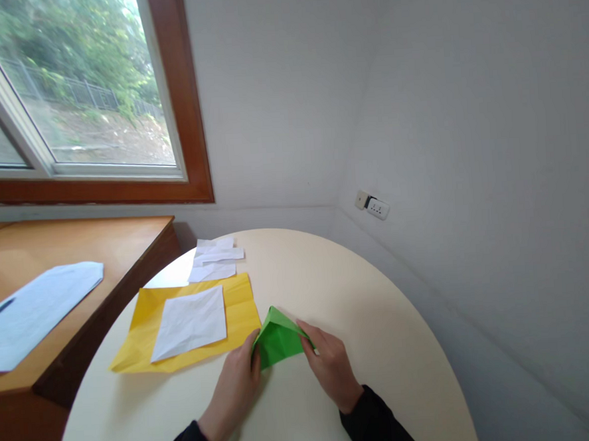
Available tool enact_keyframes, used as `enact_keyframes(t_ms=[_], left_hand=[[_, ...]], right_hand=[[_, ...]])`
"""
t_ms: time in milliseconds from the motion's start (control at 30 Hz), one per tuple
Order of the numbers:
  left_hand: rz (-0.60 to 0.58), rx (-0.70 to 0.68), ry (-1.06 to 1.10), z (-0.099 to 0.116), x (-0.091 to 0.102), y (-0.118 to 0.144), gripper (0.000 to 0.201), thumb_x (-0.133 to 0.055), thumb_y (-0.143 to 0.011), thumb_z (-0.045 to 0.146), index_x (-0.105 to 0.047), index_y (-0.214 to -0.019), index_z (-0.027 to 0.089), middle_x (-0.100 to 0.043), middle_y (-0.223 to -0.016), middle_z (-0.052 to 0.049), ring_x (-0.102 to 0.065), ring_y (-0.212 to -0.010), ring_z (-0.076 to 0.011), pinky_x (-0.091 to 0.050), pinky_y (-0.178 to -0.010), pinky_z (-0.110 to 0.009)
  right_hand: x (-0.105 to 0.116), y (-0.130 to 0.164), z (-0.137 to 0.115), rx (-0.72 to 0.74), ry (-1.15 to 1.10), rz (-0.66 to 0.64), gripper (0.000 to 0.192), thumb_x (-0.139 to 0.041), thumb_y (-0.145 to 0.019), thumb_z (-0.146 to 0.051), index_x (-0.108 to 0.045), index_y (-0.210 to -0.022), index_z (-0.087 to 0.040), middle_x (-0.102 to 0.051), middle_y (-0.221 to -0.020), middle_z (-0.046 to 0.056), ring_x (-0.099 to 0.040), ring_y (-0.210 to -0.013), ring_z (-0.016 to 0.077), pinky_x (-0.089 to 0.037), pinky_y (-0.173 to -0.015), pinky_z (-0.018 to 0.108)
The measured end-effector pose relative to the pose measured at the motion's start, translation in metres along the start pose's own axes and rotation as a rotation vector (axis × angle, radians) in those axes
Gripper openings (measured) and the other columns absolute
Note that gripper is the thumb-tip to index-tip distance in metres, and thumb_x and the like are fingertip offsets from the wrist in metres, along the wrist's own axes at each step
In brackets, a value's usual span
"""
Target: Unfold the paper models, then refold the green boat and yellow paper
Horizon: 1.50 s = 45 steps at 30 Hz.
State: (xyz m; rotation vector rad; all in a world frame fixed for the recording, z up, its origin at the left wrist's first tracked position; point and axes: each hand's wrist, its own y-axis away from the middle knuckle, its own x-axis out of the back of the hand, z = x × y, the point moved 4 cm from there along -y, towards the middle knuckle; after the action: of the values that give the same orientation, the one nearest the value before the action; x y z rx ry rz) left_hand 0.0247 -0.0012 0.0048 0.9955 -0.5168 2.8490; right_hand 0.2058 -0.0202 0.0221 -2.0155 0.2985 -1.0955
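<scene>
From the head camera, both hands meet at the near middle of a round cream worktop (369, 296). The left hand (237, 384) pinches the left edge of a folded green paper (278, 338) between thumb and fingers, and the right hand (329, 365) grips its right edge the same way. The green paper sits between the two hands, folded into a triangular shape with its peak pointing away from the person, partly raised off the surface.

Just left of the left hand lies a yellow sheet (240, 304), flat on the worktop, with a creased white square (191, 322) resting on top of it. Beyond that, farther from the hands, is a small pile of white paper scraps (213, 259). Well off to the left stands a wooden desk (101, 245) carrying a pale blue sheet (35, 309).
</scene>
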Motion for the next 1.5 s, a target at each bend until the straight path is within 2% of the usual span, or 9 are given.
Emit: enact_keyframes(t_ms=[167,400,633,733,867,967,1100,1333,1500], left_hand=[[0.041,0.001,0.147,0.012,0.003,0.000,0.033,-0.037,-0.082,0.025,-0.063,-0.100,0.014,-0.071,-0.091,-0.012,-0.065,-0.081,-0.0253,-0.050,-0.075,-0.038],[-0.050,0.213,0.571,0.009,-0.008,-0.002,0.031,-0.053,-0.074,0.041,-0.065,-0.077,0.012,-0.070,-0.080,-0.009,-0.062,-0.080,-0.0263,-0.049,-0.076,-0.037],[-0.078,0.556,1.252,0.018,-0.023,0.009,0.024,-0.069,-0.052,0.012,-0.065,-0.075,0.013,-0.067,-0.073,-0.004,-0.062,-0.078,-0.0204,-0.048,-0.071,-0.028],[-0.114,0.563,1.448,0.022,-0.019,0.008,0.030,-0.061,-0.048,-0.002,-0.064,-0.073,0.013,-0.066,-0.069,-0.001,-0.063,-0.077,-0.0176,-0.048,-0.070,-0.024],[-0.157,0.620,1.661,0.019,-0.015,0.002,0.024,-0.057,-0.058,0.001,-0.064,-0.078,0.011,-0.067,-0.075,-0.005,-0.064,-0.080,-0.0190,-0.050,-0.077,-0.029],[-0.121,0.751,1.725,0.014,-0.016,0.000,0.014,-0.055,-0.073,0.009,-0.064,-0.085,0.008,-0.069,-0.083,-0.011,-0.066,-0.082,-0.0206,-0.051,-0.080,-0.032],[-0.095,0.850,1.704,0.008,-0.021,0.001,0.021,-0.045,-0.086,0.010,-0.060,-0.098,0.003,-0.069,-0.089,-0.015,-0.067,-0.083,-0.0201,-0.052,-0.080,-0.031],[-0.058,0.815,1.713,0.001,-0.024,0.001,0.037,-0.040,-0.088,0.006,-0.045,-0.125,0.003,-0.068,-0.101,-0.016,-0.065,-0.097,-0.0233,-0.046,-0.093,-0.038],[-0.102,0.777,1.761,0.004,-0.022,-0.001,0.046,-0.040,-0.087,0.004,-0.037,-0.133,0.002,-0.066,-0.108,-0.018,-0.061,-0.105,-0.0255,-0.041,-0.100,-0.041]], right_hand=[[0.010,-0.003,-0.015,0.084,0.001,0.059,0.039,-0.045,-0.089,-0.013,-0.053,-0.125,-0.022,-0.072,-0.097,0.008,-0.070,-0.076,0.0189,-0.058,-0.067,0.029],[0.006,-0.004,-0.042,0.247,-0.069,0.046,0.059,-0.037,-0.084,0.000,-0.033,-0.139,-0.021,-0.068,-0.108,0.009,-0.065,-0.098,0.0190,-0.056,-0.082,0.032],[-0.015,0.002,-0.053,0.349,-0.051,-0.130,0.068,-0.031,-0.074,0.004,-0.030,-0.140,-0.011,-0.063,-0.118,0.013,-0.056,-0.114,0.0212,-0.052,-0.092,0.040],[-0.018,0.004,-0.053,0.333,-0.056,-0.185,0.067,-0.032,-0.073,0.003,-0.032,-0.138,-0.010,-0.060,-0.122,0.013,-0.052,-0.119,0.0220,-0.050,-0.095,0.042],[-0.019,0.006,-0.052,0.337,-0.049,-0.250,0.065,-0.032,-0.070,0.003,-0.040,-0.134,-0.008,-0.057,-0.126,0.014,-0.049,-0.122,0.0225,-0.047,-0.098,0.044],[-0.020,0.006,-0.053,0.355,-0.038,-0.310,0.061,-0.032,-0.071,0.004,-0.045,-0.129,-0.007,-0.056,-0.127,0.014,-0.048,-0.123,0.0228,-0.045,-0.100,0.045],[-0.019,0.005,-0.054,0.390,-0.050,-0.347,0.058,-0.032,-0.073,0.004,-0.045,-0.128,-0.006,-0.057,-0.126,0.013,-0.049,-0.122,0.0228,-0.044,-0.100,0.046],[-0.011,0.003,-0.042,0.355,-0.117,-0.236,0.054,-0.033,-0.082,0.002,-0.037,-0.135,-0.013,-0.064,-0.117,0.010,-0.057,-0.113,0.0190,-0.039,-0.102,0.046],[-0.004,0.003,-0.020,0.229,-0.123,-0.100,0.046,-0.042,-0.082,0.000,-0.051,-0.122,-0.020,-0.068,-0.109,0.006,-0.058,-0.111,0.0185,-0.031,-0.106,0.047]])
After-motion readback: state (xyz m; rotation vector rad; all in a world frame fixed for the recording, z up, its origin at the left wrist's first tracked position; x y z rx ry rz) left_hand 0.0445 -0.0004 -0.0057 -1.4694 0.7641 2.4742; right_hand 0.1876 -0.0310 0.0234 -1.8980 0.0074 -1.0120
